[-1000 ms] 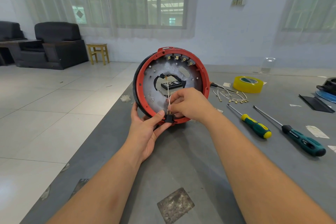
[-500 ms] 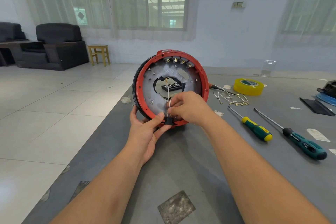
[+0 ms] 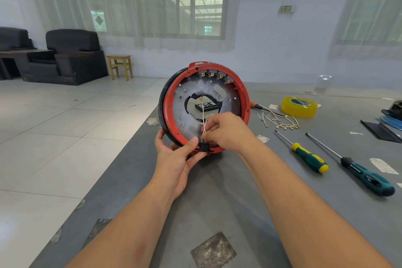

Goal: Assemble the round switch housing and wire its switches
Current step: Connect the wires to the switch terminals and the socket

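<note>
Wiring a switch (image 3: 203, 147) at mid-frame, we steady it and the housing (image 3: 244, 102) with our left hand (image 3: 177, 156) while our right hand (image 3: 226, 130) pinches a wire (image 3: 203, 115); next, we judge, its terminal must seat on a prong.

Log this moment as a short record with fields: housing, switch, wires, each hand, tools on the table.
housing: round red housing, on edge on the grey table
switch: small black switch at the housing's lower rim
wires: thin white wires rising from the switch
left hand: pinches the switch, fingers behind the rim
right hand: pinches the wires at the terminals
tools: two green-handled screwdrivers, yellow tape roll, loose terminal leads
</note>
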